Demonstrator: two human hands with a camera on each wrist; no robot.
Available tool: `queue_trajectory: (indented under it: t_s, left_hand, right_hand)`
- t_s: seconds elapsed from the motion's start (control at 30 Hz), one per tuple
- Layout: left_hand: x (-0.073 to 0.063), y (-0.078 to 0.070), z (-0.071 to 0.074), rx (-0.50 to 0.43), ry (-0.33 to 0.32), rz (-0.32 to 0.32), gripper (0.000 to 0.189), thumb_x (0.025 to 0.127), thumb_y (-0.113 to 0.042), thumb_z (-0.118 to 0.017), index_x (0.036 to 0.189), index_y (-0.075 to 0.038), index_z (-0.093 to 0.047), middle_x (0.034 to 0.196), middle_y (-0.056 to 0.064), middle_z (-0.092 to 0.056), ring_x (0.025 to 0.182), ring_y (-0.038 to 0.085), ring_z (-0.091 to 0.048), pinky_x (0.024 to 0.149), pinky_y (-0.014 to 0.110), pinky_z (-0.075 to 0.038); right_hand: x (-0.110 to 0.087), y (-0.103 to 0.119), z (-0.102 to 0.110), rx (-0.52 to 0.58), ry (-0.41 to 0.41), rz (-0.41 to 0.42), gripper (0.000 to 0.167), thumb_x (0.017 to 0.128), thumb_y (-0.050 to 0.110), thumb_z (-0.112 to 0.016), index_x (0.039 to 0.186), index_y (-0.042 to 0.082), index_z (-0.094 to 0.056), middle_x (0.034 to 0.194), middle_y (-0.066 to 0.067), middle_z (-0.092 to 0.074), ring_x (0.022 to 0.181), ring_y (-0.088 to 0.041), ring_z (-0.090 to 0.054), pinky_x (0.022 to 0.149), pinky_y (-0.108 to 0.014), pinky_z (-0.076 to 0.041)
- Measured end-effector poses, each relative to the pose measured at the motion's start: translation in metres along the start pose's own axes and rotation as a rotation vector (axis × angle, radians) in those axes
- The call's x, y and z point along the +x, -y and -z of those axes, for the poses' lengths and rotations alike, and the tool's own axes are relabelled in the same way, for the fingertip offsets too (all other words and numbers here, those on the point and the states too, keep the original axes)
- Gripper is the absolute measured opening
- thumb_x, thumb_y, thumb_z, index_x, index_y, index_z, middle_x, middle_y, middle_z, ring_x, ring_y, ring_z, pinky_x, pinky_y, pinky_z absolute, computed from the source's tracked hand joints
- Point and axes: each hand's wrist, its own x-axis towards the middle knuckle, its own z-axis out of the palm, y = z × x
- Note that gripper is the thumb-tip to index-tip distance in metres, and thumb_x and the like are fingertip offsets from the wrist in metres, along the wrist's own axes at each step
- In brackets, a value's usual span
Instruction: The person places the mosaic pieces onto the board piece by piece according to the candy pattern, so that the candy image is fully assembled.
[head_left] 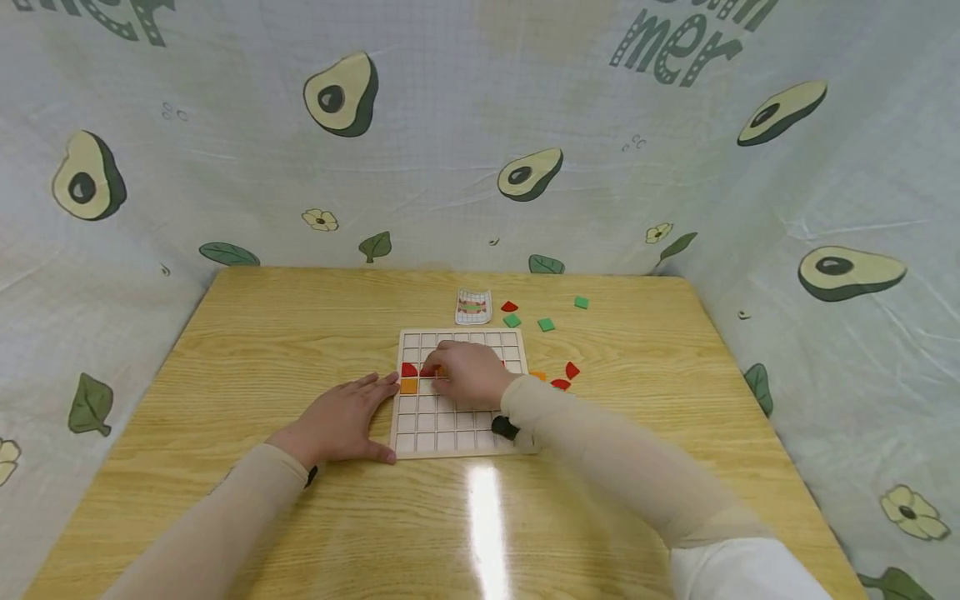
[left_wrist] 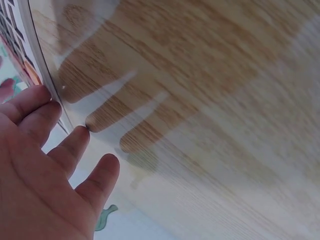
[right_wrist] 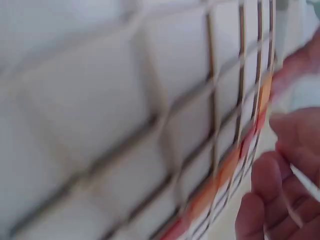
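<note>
board (head_left: 446,421), pale and gridded, lies on the wooden table (head_left: 337,525) in the head view. your left hand (head_left: 343,421) has its fingers apart, touching the board's left edge. your right hand (head_left: 474,375) is over the board, fingers bent. a red quarter-round piece (head_left: 408,369) sits in the leftmost column, an orange square (head_left: 408,386) in the cell just nearer you. a printed card (head_left: 473,307) lies beyond the board; green squares (head_left: 546,324) and loose red pieces (head_left: 572,370) are scattered beyond it and to its right.

in the left wrist view, your fingers are spread, the upper fingertips at the board's rim.

in the right wrist view, the board is close and blurred, with red and orange patches among its cells; your fingertips are near them, but whether they pinch a piece, you cannot tell.
</note>
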Motion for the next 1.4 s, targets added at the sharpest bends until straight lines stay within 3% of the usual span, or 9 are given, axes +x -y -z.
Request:
queue_trajectory:
  t_s: [0.2,0.43,0.67,1.0,1.17,1.4]
  left_hand:
    - [-0.001,0.000,0.002,0.010,0.000,0.010,0.108,0.071,-0.069,-0.076,0.152,-0.007,-0.041,0.160,0.007,-0.031,0.144,0.037,-0.031,0.109,0.058,-0.032]
    - [-0.002,-0.001,0.004,0.008,0.001,0.009,0.106,0.072,-0.068,-0.076,0.152,-0.007,-0.042,0.160,0.008,-0.032,0.143,0.037,-0.032,0.109,0.058,-0.033]
    - [-0.002,-0.004,0.005,-0.014,0.006,0.012,0.106,0.072,-0.067,-0.077,0.152,-0.008,-0.041,0.160,0.007,-0.032,0.144,0.037,-0.031,0.109,0.058,-0.033]
    - [0.001,-0.004,0.003,-0.015,0.010,0.016,0.107,0.071,-0.067,-0.078,0.153,-0.009,-0.041,0.161,0.005,-0.031,0.144,0.036,-0.030,0.109,0.058,-0.032]
    - [0.002,-0.004,0.001,-0.013,0.015,0.020,0.107,0.071,-0.067,-0.078,0.153,-0.010,-0.040,0.161,0.004,-0.030,0.145,0.035,-0.030,0.110,0.058,-0.032]
    - [-0.001,-0.004,0.002,-0.015,0.009,0.023,0.108,0.070,-0.068,-0.078,0.153,-0.009,-0.041,0.161,0.005,-0.031,0.144,0.035,-0.030,0.110,0.058,-0.032]
  right_hand:
    - [-0.022,-0.054,0.019,0.005,-0.055,-0.035,0.026,0.091,0.022,-0.071,0.117,0.019,-0.074,0.112,0.006,-0.066,0.083,-0.009,-0.060,0.071,-0.027,-0.051]
    - [-0.056,-0.122,0.041,0.030,-0.094,-0.180,0.030,0.090,0.015,-0.071,0.119,0.011,-0.073,0.116,-0.003,-0.066,0.088,-0.018,-0.061,0.083,-0.038,-0.054]
    - [-0.077,-0.167,0.044,0.154,-0.118,-0.326,0.034,0.089,0.010,-0.067,0.123,0.007,-0.070,0.119,-0.008,-0.065,0.076,-0.020,-0.058,0.073,-0.038,-0.052]
    - [-0.081,-0.191,0.038,0.296,-0.108,-0.404,0.041,0.092,0.011,-0.069,0.132,0.010,-0.064,0.134,-0.010,-0.059,0.073,-0.021,-0.057,0.070,-0.036,-0.049]
    - [-0.078,-0.191,0.035,0.272,-0.079,-0.404,0.040,0.093,0.014,-0.071,0.132,0.010,-0.065,0.133,-0.011,-0.058,0.068,-0.020,-0.055,0.068,-0.036,-0.048]
    - [-0.072,-0.192,0.032,0.199,-0.070,-0.343,0.034,0.092,0.014,-0.070,0.126,0.009,-0.069,0.118,-0.010,-0.063,0.084,-0.023,-0.055,0.078,-0.038,-0.049]
